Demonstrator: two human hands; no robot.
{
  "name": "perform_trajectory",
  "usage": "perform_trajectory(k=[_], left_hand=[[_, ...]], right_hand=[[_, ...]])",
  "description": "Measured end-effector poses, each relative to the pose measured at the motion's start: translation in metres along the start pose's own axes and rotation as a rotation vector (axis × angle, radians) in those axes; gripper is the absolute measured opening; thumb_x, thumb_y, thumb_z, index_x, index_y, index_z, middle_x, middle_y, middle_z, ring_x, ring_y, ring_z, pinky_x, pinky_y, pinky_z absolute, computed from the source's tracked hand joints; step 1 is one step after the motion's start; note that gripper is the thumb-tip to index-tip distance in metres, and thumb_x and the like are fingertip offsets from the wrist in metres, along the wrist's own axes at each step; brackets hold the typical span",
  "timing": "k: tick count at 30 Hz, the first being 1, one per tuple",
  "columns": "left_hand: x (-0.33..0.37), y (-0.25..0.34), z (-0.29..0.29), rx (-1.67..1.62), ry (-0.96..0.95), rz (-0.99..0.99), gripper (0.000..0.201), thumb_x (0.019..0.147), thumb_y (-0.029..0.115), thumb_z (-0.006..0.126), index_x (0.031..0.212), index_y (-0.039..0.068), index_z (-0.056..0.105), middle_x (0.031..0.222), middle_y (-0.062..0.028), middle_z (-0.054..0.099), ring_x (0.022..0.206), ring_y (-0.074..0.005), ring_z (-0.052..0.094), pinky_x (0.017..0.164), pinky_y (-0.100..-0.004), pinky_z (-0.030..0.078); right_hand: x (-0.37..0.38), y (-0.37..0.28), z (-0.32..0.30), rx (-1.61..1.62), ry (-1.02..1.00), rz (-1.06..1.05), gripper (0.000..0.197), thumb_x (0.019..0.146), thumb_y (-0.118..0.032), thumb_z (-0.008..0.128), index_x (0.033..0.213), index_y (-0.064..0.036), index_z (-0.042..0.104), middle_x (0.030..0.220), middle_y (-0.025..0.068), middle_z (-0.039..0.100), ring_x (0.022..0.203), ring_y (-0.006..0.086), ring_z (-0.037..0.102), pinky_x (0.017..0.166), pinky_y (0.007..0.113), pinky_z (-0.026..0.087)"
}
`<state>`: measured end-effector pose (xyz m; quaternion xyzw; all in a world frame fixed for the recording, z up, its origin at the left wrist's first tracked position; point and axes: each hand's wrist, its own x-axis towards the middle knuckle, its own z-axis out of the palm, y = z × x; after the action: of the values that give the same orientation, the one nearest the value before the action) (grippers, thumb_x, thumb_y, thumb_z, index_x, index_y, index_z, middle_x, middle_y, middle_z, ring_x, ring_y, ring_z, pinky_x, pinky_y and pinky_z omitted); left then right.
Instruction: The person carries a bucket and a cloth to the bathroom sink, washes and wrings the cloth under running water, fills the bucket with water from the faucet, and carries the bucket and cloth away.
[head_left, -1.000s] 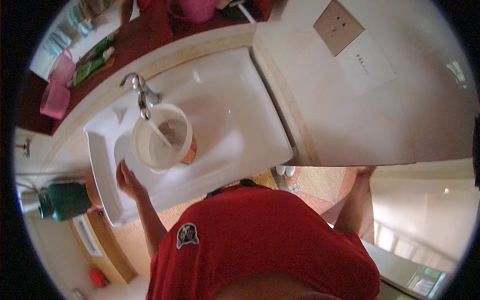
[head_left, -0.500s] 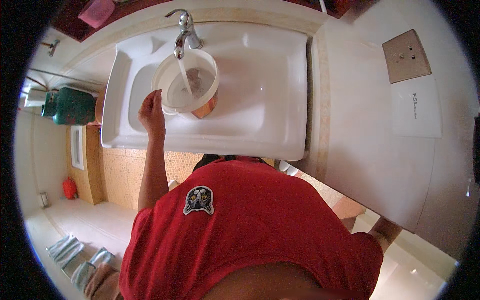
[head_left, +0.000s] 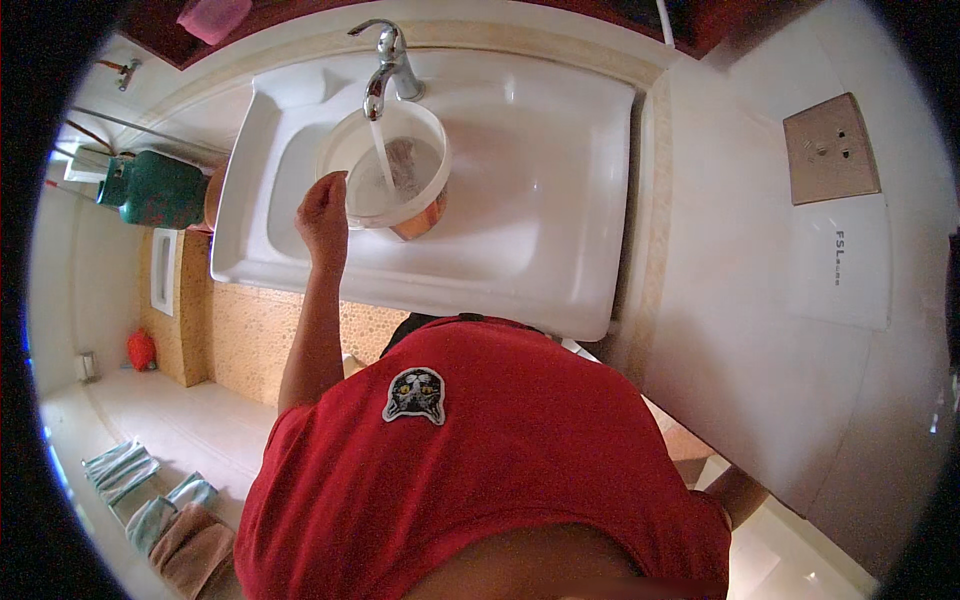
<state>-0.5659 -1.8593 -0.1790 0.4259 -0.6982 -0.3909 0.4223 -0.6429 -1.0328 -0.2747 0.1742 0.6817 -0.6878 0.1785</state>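
A white plastic bucket [head_left: 443, 165] with an orange patch on its side stands in the white sink [head_left: 545, 200], below the chrome faucet [head_left: 386, 70]. A stream of water falls from the spout into it, and cloudy water with a darker patch shows inside. At the bucket's near left rim, my left hand [head_left: 322, 215] is closed, its fingers pinched together on the edge; the fingertips are partly hidden. My right arm hangs at the lower right, only a piece of it showing beside the red shirt, and the right hand is out of sight.
A green gas cylinder [head_left: 165, 190] stands left of the sink. On the right wall is a beige socket plate [head_left: 830, 148]. A pink container [head_left: 213, 18] sits at the upper left, and folded cloths [head_left: 120, 468] hang at the lower left.
The view has shifted slightly, so the sink and bucket sit a little farther right. My left hand stays at the bucket's rim, and water keeps running.
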Motion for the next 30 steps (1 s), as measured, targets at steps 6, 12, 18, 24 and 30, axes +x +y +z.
perform_trajectory(k=[6,12,18,24,30], left_hand=[[0.0,0.015,0.016,-0.121,-0.068,-0.154,0.02,0.086,0.015,0.061,0.095,-0.002,0.067,0.081,0.0004,0.063,0.074,-0.0044,0.052,0.07,-0.0191,0.043],[0.023,0.003,0.007,-0.302,-0.097,-0.2,0.02,0.086,0.016,0.061,0.096,-0.001,0.067,0.079,0.0016,0.061,0.069,-0.0034,0.049,0.062,-0.0183,0.04],[0.045,0.002,0.02,-0.434,-0.256,-0.325,0.022,0.085,0.016,0.06,0.104,0.004,0.064,0.076,0.0042,0.057,0.063,-0.0037,0.046,0.055,-0.0181,0.037],[0.07,-0.011,0.016,-0.697,-0.575,-0.685,0.024,0.083,0.017,0.061,0.106,0.012,0.058,0.089,0.0038,0.057,0.074,-0.0079,0.052,0.062,-0.0245,0.043],[0.096,-0.035,0.002,-0.641,-0.737,-0.738,0.026,0.082,0.021,0.062,0.106,0.012,0.057,0.087,0.003,0.056,0.076,-0.0096,0.053,0.066,-0.026,0.044]], right_hand=[[-0.026,0.015,-0.031,0.08,-0.036,0.205,0.024,0.084,-0.032,0.056,0.096,-0.0116,0.056,0.077,0.0039,0.057,0.061,0.0165,0.056,0.049,0.029,0.045],[-0.044,0.025,-0.034,0.159,-0.073,0.372,0.026,0.084,-0.032,0.058,0.098,-0.011,0.056,0.078,0.0048,0.059,0.062,0.0173,0.057,0.048,0.029,0.046],[0.044,0.052,0.085,0.338,-0.188,0.34,0.028,0.083,-0.033,0.059,0.101,-0.0103,0.056,0.08,0.0056,0.06,0.062,0.018,0.059,0.048,0.03,0.047],[-0.041,-0.016,0.41,-0.731,-0.607,0.38,0.033,0.086,-0.027,0.057,0.112,-0.0068,0.059,0.1,0.0054,0.063,0.089,0.0166,0.058,0.078,0.031,0.046],[-0.079,-0.152,0.671,-0.352,-0.809,-0.284,0.023,0.092,-0.01,0.045,0.106,0.0031,0.056,0.089,0.0067,0.062,0.085,0.0151,0.059,0.079,0.03,0.047]])
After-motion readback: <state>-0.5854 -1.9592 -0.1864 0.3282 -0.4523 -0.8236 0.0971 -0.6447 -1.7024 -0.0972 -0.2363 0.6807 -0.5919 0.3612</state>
